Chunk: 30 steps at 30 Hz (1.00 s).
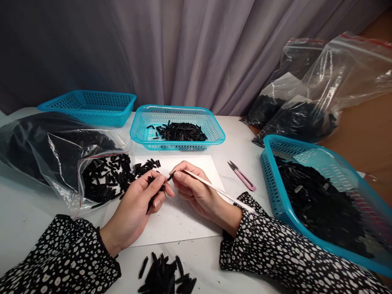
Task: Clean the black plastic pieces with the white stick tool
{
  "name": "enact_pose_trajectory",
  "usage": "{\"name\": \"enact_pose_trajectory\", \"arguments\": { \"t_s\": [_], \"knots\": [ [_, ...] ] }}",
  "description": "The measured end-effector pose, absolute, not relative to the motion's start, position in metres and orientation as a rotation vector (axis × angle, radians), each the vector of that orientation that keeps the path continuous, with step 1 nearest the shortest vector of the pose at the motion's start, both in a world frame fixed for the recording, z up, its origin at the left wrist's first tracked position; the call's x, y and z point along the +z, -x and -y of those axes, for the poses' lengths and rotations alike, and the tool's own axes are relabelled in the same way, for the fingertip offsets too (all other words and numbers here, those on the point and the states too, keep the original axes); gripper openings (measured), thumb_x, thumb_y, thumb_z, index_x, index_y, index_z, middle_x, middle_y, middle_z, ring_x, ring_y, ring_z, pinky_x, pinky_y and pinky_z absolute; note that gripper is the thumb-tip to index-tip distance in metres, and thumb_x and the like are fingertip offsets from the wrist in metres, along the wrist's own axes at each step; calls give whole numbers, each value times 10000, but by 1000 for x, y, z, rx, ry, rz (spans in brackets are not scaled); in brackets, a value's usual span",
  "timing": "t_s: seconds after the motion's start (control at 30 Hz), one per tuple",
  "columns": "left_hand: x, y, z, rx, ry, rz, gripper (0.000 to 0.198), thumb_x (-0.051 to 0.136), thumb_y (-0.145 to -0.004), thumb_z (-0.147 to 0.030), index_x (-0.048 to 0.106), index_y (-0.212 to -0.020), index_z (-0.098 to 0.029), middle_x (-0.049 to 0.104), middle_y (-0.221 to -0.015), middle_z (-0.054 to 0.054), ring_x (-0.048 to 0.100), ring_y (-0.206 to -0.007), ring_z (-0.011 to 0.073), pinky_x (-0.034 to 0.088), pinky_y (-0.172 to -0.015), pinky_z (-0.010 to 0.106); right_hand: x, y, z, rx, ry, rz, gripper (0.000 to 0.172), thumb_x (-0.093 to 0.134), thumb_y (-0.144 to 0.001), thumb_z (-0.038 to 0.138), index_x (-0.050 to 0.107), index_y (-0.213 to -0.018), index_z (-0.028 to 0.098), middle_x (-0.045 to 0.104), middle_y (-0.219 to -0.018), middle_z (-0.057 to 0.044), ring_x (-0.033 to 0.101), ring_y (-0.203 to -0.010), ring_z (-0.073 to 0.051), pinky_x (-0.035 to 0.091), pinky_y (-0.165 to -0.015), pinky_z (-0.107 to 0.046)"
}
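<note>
My left hand (143, 204) is closed around a small bunch of black strips (150, 200), held over a white sheet of paper (183, 220). My right hand (196, 190) pinches a slim pale stick-like tool (211, 185), which slants back over the wrist; its exact kind is unclear. One short black piece (171, 176) lies between the fingertips of both hands, which almost meet. Behind my left hand, more black strips (114, 175) spill from the mouth of a clear zip bag (61, 151). Nearest me on the table is a loose pile of similar strips (165, 275).
A blue basket (177, 145) at the back holds black strips, with another blue basket (88, 116) to its left. Pink-handled thread snips (241, 176) lie right of the paper. A larger blue basket (277, 196) of black pieces and filled zip bags (297, 114) stand on the right.
</note>
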<state>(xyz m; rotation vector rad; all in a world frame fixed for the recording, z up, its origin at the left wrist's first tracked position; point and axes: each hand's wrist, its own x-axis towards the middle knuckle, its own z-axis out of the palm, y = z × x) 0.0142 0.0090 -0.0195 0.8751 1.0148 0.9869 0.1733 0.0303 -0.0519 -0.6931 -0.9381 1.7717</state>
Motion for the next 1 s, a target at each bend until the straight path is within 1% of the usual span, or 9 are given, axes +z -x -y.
{"name": "enact_pose_trajectory", "arguments": {
  "t_s": [0.13,0.3,0.4,0.5,0.6,0.67,0.77,0.93,1.0],
  "knots": [
    [-19,-14,-9,954,-912,-1004,321,721,-870,-434,625,-749,-153,639,-713,4,314,-499,46,201,-464,208,-52,-173,-28,1706,702,1054,197,716,-883,354,622,-839,187,456,-558,74,246,-481,-67,190,-462,-225],
    [-21,-16,-10,1003,-935,-1041,288,776,-818,-382,603,-738,-166,636,-656,-13,303,-477,44,186,-463,211,-53,-173,-28,1718,715,1048,175,738,-877,333,696,-925,170,461,-572,68,231,-489,-65,185,-461,-227],
    [-22,-16,-10,994,-946,-1052,282,782,-807,-379,605,-749,-167,642,-643,-13,300,-473,43,183,-462,207,-53,-172,-28,1744,708,1024,185,753,-871,339,704,-888,161,477,-561,63,227,-480,-55,157,-449,-223],
    [-21,-16,-9,995,-906,-1052,246,753,-826,-369,629,-776,-162,644,-677,-3,332,-500,52,212,-468,202,-52,-172,-29,1791,696,936,223,783,-833,354,717,-879,147,545,-593,41,225,-459,-39,131,-427,-220],
    [-18,-16,-10,1032,-780,-1050,167,718,-818,-303,678,-889,-158,653,-713,20,384,-536,75,258,-478,204,-51,-172,-32,1832,680,853,267,813,-795,366,739,-900,131,614,-671,13,214,-437,-16,125,-408,-215],
    [-17,-17,-10,1046,-725,-1062,216,731,-793,-282,687,-960,-152,621,-663,6,389,-536,85,267,-479,203,-51,-172,-33,1842,675,833,279,809,-801,368,751,-922,124,622,-679,7,212,-433,-10,127,-403,-209],
    [-18,-18,-10,1047,-733,-1080,337,799,-764,-362,666,-1000,-161,535,-550,-46,358,-505,83,248,-464,192,-52,-173,-34,1842,672,819,277,807,-804,362,760,-939,125,621,-674,8,219,-431,-8,127,-399,-203],
    [-20,-17,-11,1047,-815,-1076,418,849,-708,-494,590,-788,-175,667,-649,9,350,-480,51,230,-446,176,-53,-173,-33,1846,677,794,270,807,-793,357,758,-942,137,614,-669,24,240,-425,-6,129,-397,-193],
    [-21,-15,-11,1034,-829,-1074,427,843,-716,-508,582,-751,-173,655,-620,0,339,-470,45,228,-442,172,-53,-173,-33,1830,686,808,258,791,-802,352,748,-936,136,622,-682,21,266,-428,-11,123,-391,-190]
  ]
}}
